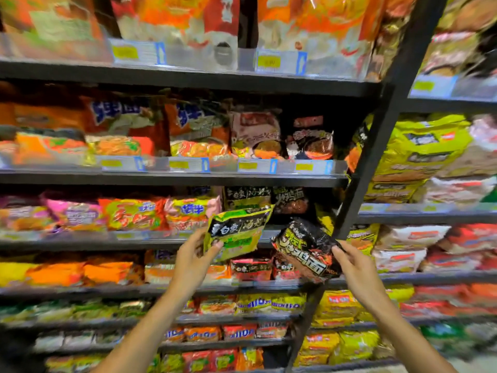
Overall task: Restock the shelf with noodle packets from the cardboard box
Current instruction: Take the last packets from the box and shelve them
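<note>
Noodle packets fill the dark metal shelf unit from top to bottom, and two more are held up in front of it. The left hand rises from about 7 o'clock and grips a green-and-black noodle packet by its lower left corner, thumb on the printed face and the other fingers curled behind it. That packet tilts slightly, its top edge at about 12 o'clock from the hand, in front of the third shelf board down. Just behind it, on that board, stand packets with the same green-and-black print.

The right hand comes in from about 5 o'clock and pinches a black-and-red noodle packet at its right edge, thumb on the front and fingers wrapped behind. This packet is tilted, its printed face turned down toward 7 o'clock, and it hangs just in front of the dark upright post that divides the two shelving bays. The two held packets are near each other but apart.

Yellow price tags sit in clear strips along the shelf fronts. At 3 o'clock, the right-hand bay holds large yellow-green multipacks and white-and-red packs. At 9 o'clock lie orange packs and pink ones. Much of the outer picture is blurred, so the print there is unreadable.
</note>
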Demonstrator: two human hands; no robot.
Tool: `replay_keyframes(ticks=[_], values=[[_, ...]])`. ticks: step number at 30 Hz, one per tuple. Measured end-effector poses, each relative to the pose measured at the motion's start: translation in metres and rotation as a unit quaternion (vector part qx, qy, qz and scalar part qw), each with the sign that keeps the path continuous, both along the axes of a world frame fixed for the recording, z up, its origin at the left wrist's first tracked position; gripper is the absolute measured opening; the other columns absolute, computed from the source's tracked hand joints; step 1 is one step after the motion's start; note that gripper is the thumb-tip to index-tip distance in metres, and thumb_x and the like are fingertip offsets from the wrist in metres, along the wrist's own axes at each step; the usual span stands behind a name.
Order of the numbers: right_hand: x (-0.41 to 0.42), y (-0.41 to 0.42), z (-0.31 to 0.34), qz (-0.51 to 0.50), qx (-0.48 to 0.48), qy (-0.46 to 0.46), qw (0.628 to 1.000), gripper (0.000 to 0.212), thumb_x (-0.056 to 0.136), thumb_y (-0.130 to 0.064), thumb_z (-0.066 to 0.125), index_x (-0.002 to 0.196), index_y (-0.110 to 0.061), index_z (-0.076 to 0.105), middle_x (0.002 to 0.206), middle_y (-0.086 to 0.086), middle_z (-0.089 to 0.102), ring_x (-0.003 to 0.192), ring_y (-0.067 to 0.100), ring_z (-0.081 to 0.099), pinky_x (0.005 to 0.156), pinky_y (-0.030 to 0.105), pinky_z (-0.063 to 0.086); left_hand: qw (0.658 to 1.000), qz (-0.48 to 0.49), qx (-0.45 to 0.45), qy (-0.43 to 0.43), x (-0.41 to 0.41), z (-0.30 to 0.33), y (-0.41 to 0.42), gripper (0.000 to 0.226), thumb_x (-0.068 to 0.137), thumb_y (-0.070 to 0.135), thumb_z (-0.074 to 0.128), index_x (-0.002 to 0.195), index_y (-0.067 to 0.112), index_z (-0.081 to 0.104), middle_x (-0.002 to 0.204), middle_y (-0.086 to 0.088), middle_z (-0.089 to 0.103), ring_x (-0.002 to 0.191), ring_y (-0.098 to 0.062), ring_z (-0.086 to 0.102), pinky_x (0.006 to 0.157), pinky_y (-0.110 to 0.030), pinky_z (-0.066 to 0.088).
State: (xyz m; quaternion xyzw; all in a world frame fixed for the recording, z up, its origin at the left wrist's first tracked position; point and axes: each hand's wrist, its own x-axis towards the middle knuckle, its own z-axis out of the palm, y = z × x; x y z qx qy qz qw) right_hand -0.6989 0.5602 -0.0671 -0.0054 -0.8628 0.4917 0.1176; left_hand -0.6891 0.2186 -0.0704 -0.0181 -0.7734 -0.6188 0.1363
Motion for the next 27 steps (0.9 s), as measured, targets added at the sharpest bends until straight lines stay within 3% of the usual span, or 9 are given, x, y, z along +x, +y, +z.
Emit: replay_keyframes(ticks=[2,4,6,8,11,15,20,23,27], values=[[-0.005,0.001,-0.002,-0.028,0.008,0.007,1.0,0.041,0.1,-0.041,0.053,0.128,-0.013,0.063,0.114,0.0,0.07,0.111,0.019,0.064,0.099,0.047,0.05,1.0,-0.017,0.017,0.006,-0.023,0.003,0.006,0.044,0.092,0.008,0.066,0.111,0.044,0.051,0.099,0.037,0.065,0.095,0.023,0.057,0.093,-0.017,0.049],[-0.01,0.003,-0.005,-0.046,0.016,0.015,0.999,0.046,0.098,-0.05,0.05,0.123,-0.015,0.064,0.113,0.001,0.071,0.109,0.02,0.064,0.097,0.037,0.05,0.999,-0.033,0.01,0.023,-0.045,0.007,0.01,0.044,0.092,0.004,0.064,0.111,0.04,0.049,0.092,0.041,0.063,0.09,0.026,0.055,0.081,-0.003,0.045],[-0.013,0.003,-0.003,-0.053,0.027,0.021,0.998,0.031,0.102,-0.037,0.051,0.112,-0.013,0.067,0.097,-0.004,0.07,0.092,0.014,0.063,0.08,0.013,0.047,0.999,-0.033,0.009,0.038,-0.067,0.005,0.012,0.035,0.09,0.008,0.068,0.116,0.029,0.057,0.094,0.024,0.068,0.091,0.011,0.061,0.08,-0.009,0.044],[-0.016,0.002,0.0,-0.051,0.023,0.034,0.998,0.024,0.103,-0.023,0.049,0.111,-0.01,0.068,0.092,-0.007,0.067,0.084,0.008,0.06,0.068,0.007,0.041,0.998,-0.039,0.013,0.052,-0.082,0.002,0.014,0.031,0.089,0.009,0.07,0.114,0.024,0.06,0.093,0.011,0.065,0.087,0.007,0.062,0.079,-0.014,0.046],[-0.025,0.002,0.0,-0.041,0.001,0.046,0.998,0.025,0.104,-0.024,0.048,0.118,-0.014,0.067,0.104,-0.006,0.071,0.098,0.008,0.064,0.077,0.019,0.047,0.997,-0.047,-0.005,0.069,-0.102,-0.003,0.021,0.032,0.091,0.009,0.069,0.116,0.026,0.058,0.098,0.008,0.063,0.091,0.007,0.062,0.079,-0.01,0.047],[-0.041,0.006,-0.007,-0.043,0.004,0.056,0.998,0.027,0.104,-0.027,0.048,0.12,-0.016,0.067,0.107,-0.006,0.071,0.104,0.01,0.064,0.083,0.032,0.051,0.996,-0.046,-0.025,0.075,-0.122,-0.016,0.028,0.027,0.093,0.017,0.068,0.114,0.03,0.06,0.1,0.005,0.065,0.097,-0.007,0.064,0.085,-0.021,0.05],[-0.052,0.011,-0.008,-0.034,0.011,0.079,0.996,0.023,0.104,-0.024,0.047,0.113,-0.02,0.067,0.098,-0.009,0.072,0.092,0.002,0.065,0.076,0.034,0.053,0.995,-0.036,-0.056,0.072,-0.146,-0.031,0.038,0.008,0.095,0.023,0.064,0.101,0.024,0.058,0.092,-0.009,0.061,0.091,-0.03,0.06,0.081,-0.043,0.049],[-0.061,0.01,-0.01,-0.04,0.066,0.101,0.992,0.022,0.105,-0.028,0.044,0.109,-0.022,0.065,0.083,-0.004,0.07,0.077,0.01,0.064,0.068,0.043,0.051,0.993,-0.004,-0.112,0.042,-0.153,-0.043,0.039,0.013,0.098,0.021,0.058,0.09,0.021,0.048,0.081,-0.006,0.049,0.073,-0.02,0.05,0.067,-0.038,0.04],[-0.073,0.003,-0.009,-0.065,0.132,0.138,0.98,0.025,0.105,-0.033,0.041,0.116,-0.024,0.062,0.058,0.001,0.057,0.052,0.013,0.055,0.053,0.042,0.042,0.981,0.075,-0.167,0.07,-0.159,-0.049,0.041,0.02,0.098,0.013,0.056,0.089,0.011,0.038,0.077,0.0,0.034,0.064,-0.011,0.033,0.06,-0.031,0.031]])
